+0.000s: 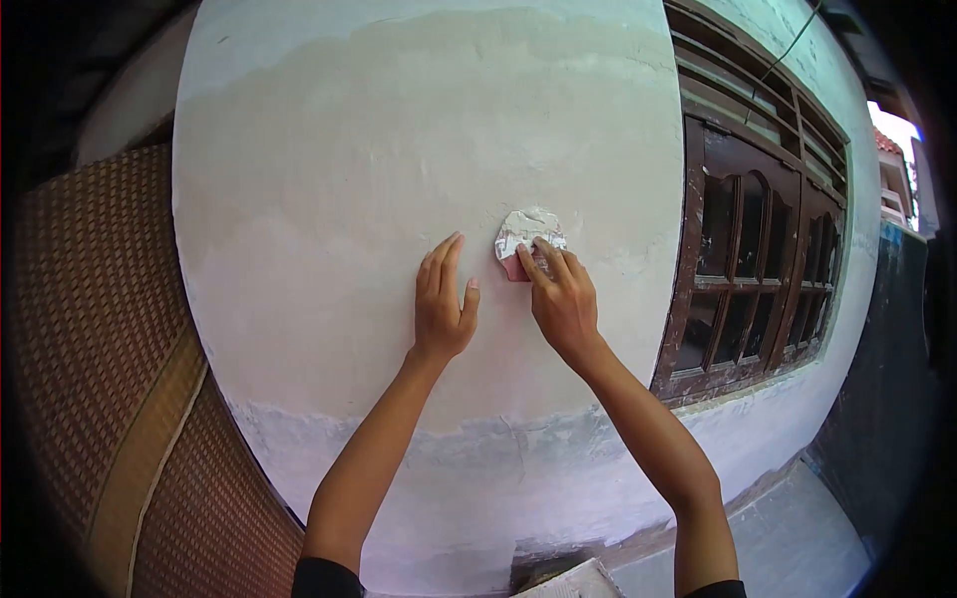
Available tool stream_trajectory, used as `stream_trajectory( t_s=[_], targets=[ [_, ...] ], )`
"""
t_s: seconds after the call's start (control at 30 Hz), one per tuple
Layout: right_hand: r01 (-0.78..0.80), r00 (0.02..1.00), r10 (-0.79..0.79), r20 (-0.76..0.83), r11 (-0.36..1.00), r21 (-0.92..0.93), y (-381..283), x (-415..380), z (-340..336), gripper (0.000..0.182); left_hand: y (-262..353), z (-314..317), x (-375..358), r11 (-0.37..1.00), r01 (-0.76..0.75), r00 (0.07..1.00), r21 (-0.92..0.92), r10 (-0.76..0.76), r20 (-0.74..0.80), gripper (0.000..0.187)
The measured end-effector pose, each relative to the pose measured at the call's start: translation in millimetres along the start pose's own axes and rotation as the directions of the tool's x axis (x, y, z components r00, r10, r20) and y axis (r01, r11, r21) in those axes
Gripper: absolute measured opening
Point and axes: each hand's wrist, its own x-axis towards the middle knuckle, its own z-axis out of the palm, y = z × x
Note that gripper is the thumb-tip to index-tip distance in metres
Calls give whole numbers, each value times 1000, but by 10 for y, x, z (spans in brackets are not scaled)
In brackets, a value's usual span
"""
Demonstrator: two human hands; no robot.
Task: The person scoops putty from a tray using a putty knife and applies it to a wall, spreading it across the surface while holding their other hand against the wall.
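My right hand [566, 299] grips a flat reddish putty spreader [515, 267], its fingers laid over the face. White putty [531, 225] coats the upper part of the spreader, which lies close against the wall [329, 219]. To the left, my left hand [443, 307] is raised in front of the wall, fingers stretched upward and thumb apart, holding nothing. The wall around both hands has a pale beige coat with whiter patches along its top and lower left.
A dark brown wooden window [743, 269] with panes and slats is set into the wall on the right. Brown woven panels [100, 289] stand at the left. Near the bottom is a pale, flat-topped object [573, 583] beside the grey floor [797, 538].
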Motion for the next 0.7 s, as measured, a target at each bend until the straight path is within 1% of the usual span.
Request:
stream_trajectory(
  t_s=[0.13,0.17,0.2,0.27,0.3,0.37,0.5,0.6,0.7],
  targets=[
    [-2,993,8,116,999,-51,-15,26,0,48,-19,17,-12,1000,-7,1000,-13,7,-10,54],
    [10,988,2,155,997,-76,-21,40,-25,49,-19,23,-15,1000,-14,1000,4,14,-16,54],
    [7,987,7,158,996,-84,-23,52,-49,49,-25,38,-15,1000,-22,999,22,22,-24,55],
    [13,970,11,245,995,-95,-29,69,-82,48,-50,71,-27,999,-27,999,16,28,-30,55],
    [9,969,16,245,995,-99,-28,60,-86,48,-62,80,-27,999,-32,999,21,33,-41,56],
    [54,960,-15,278,990,-131,-26,35,-80,48,-53,83,-21,999,-35,999,28,37,-39,55],
    [44,953,-9,303,993,-109,-36,46,-107,48,-57,74,-20,997,-47,998,57,49,-31,54],
    [71,950,-31,310,990,-119,-44,-5,-124,47,-61,59,-15,996,-65,998,69,66,-11,55],
    [84,922,-48,385,993,-78,-84,-185,-184,45,-46,69,-19,995,-54,998,80,55,-7,55]
  ],
)
